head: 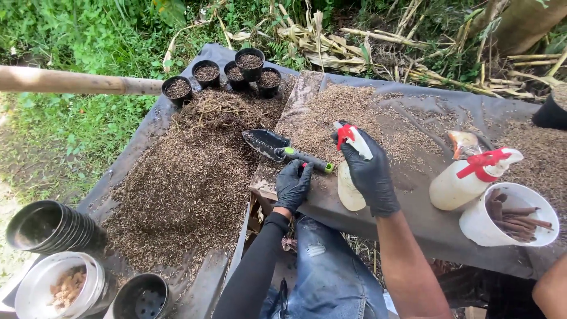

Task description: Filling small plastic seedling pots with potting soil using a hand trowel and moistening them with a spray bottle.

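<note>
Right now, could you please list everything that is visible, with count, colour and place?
filled small pots: five, black, far end of the left sheet
husk mix: one heap, brown, left sheet
trowel: one, black with green grip, table edge
spray bottle: one, white with red trigger, in right hand
second spray bottle: one, white and red, lying at right
bucket of sticks: one, white, right
stacked empty pots: black, lower left
pole: one, bamboo, upper left
left hand: black glove, by the trowel
right hand: black glove
</note>
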